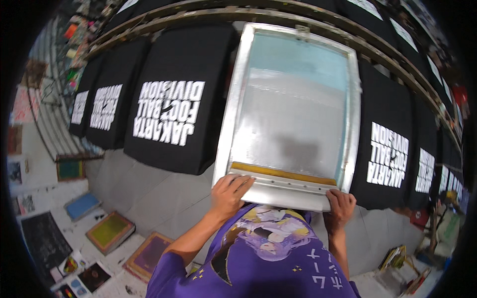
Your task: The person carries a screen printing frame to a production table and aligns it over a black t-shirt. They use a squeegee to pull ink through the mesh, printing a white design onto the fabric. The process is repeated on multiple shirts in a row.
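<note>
At centre frame, the left hand (229, 192) and right hand (341, 204) grip the printing frame's (290, 191) near edge; the shirt beneath is hidden.

The frame (226, 129) looks like brushed, dull metal around a smooth, faintly shiny mesh (293, 114). The shirts (174, 104) are matt black cloth with flat white print.

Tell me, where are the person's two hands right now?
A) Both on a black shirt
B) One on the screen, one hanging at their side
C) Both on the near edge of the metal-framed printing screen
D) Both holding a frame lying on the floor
C: the left hand and the right hand both rest on the near edge of the metal-framed screen, just below the yellow-edged squeegee.
</note>
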`<state>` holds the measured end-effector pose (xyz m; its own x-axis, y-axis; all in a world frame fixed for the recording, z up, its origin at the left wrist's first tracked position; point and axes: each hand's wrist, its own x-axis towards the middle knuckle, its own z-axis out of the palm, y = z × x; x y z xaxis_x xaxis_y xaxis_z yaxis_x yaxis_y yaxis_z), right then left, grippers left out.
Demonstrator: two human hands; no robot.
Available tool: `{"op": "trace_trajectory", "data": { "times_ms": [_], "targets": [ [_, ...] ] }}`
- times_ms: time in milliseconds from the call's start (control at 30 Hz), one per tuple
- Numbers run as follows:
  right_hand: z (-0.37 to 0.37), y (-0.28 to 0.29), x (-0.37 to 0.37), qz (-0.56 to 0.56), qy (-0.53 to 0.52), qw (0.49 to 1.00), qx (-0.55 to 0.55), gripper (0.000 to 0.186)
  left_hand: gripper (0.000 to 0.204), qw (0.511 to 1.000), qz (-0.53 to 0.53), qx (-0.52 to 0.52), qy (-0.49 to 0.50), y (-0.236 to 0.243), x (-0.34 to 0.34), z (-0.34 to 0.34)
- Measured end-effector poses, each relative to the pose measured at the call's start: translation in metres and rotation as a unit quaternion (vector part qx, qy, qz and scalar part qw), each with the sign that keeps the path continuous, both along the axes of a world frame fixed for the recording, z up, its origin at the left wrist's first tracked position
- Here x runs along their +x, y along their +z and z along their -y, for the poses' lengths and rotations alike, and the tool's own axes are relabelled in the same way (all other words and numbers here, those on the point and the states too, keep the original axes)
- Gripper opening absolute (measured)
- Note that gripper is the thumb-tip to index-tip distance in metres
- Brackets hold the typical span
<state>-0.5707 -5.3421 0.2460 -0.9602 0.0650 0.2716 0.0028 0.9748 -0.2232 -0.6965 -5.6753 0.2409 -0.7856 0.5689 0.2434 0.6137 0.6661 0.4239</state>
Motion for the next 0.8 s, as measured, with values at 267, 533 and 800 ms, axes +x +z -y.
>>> {"op": "trace_trajectory", "data": {
  "times_ms": [267,533,800],
  "targets": [
    [-0.002,0.001,0.002,0.013,-0.018,1.0,-0.002,0.028,0.053,1.0,-0.004,0.017,0.004,-0.001,-0.003,-0.007],
    [-0.012,0.004,-0.012,0.055,-0.005,0.998,-0.024,0.027,0.057,0.998,0.045,-0.042,0.005,0.004,-0.013,-0.008],
    [0.0,-0.033,0.021,0.01,-0.017,1.0,-0.023,0.028,0.058,0.998,-0.052,-0.027,0.003,-0.03,0.012,0.008]
  ]
}}
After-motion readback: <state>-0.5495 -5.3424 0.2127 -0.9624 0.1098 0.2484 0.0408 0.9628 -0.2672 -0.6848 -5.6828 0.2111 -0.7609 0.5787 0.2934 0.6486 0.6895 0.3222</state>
